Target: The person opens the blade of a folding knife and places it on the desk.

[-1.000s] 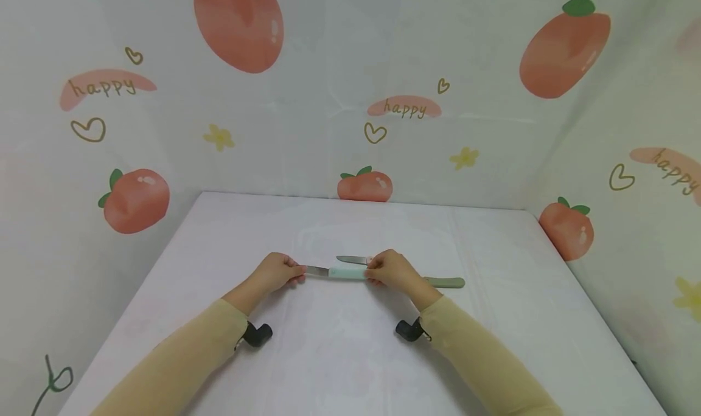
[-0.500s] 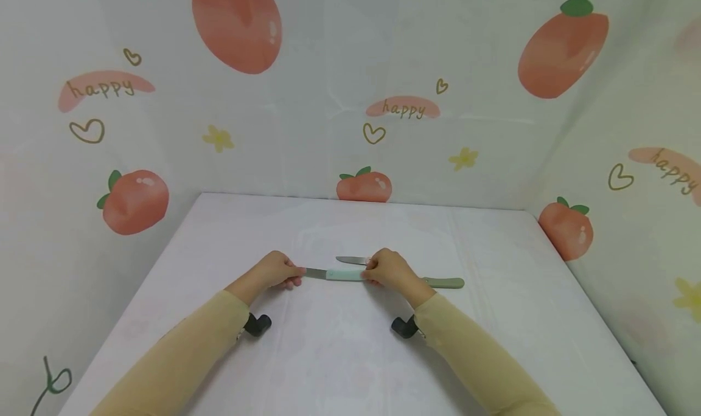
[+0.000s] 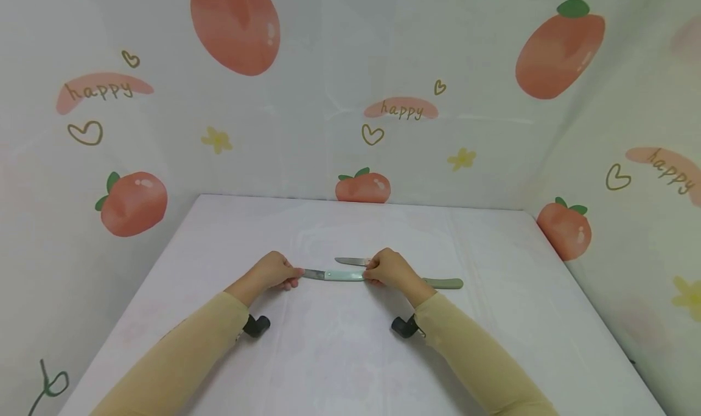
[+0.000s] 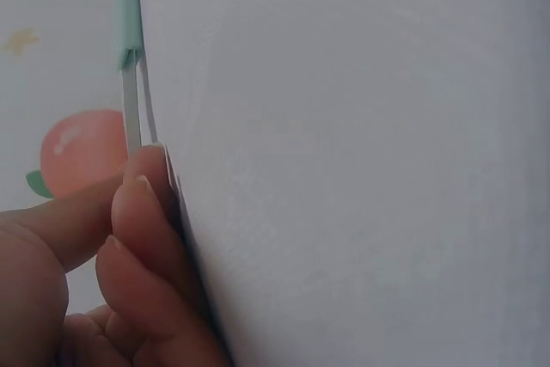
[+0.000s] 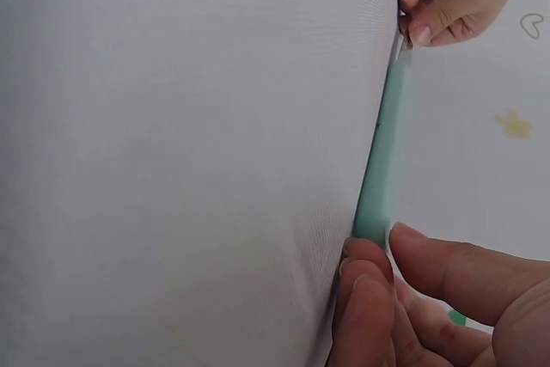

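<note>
A folding knife with a mint-green handle lies crosswise near the middle of the table, its blade out and pointing left. My left hand pinches the blade near its tip between thumb and fingers; the tip is covered. At the other end, my right hand holds the butt of the handle, with thumb and fingers on either side in the right wrist view. Just behind lies a second knife, its handle mostly hidden by the right hand. Past the right wrist shows an olive-green handle, its other end covered.
The white-covered table reaches to a back wall cloth printed with fruit, hearts and flowers. Similar cloth hangs at both sides. A small black device sits at the left wrist, and another at the right.
Both hands keep their places on the mint-green folding knife. It has shifted very slightly left, and its handle catches the light differently. The right forearm has moved a little left.
</note>
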Available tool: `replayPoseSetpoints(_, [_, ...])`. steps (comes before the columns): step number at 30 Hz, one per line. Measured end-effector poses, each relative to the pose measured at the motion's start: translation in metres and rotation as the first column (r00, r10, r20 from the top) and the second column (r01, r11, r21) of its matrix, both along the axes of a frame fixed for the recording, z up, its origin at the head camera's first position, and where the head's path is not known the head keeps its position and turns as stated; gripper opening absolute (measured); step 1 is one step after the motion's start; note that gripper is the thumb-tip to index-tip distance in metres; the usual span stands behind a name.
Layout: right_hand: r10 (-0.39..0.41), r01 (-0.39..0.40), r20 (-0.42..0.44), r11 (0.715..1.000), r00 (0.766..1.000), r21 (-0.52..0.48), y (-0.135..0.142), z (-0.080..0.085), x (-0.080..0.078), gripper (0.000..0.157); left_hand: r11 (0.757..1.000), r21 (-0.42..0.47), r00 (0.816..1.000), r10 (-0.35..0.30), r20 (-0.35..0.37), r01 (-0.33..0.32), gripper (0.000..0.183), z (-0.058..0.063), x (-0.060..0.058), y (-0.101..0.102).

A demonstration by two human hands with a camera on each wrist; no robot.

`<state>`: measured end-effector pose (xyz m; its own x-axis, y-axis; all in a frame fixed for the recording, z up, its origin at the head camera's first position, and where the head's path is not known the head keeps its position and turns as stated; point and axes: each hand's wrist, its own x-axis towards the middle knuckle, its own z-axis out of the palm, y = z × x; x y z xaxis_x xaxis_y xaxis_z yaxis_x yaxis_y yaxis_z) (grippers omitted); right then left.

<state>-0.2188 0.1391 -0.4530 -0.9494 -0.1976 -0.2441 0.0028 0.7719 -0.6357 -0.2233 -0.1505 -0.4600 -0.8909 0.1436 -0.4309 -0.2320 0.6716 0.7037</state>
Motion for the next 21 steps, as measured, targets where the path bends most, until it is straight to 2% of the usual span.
replayPoseSetpoints(11, [-0.01, 0.01, 0.0, 0.999, 1.0, -0.043, 0.007, 0.006, 0.002, 0.016, 0.995, -0.095, 0.998, -0.021, -0.061, 0.015, 0.029, 0.002, 0.003, -0.003])
replayPoseSetpoints(21, [0.027, -0.028, -0.012, 0.99, 1.0, -0.139, 0.025, 0.019, 0.007, 0.02, 0.983, -0.181, 0.984, -0.02, -0.178, -0.012, 0.03, 0.01, 0.018, -0.008])
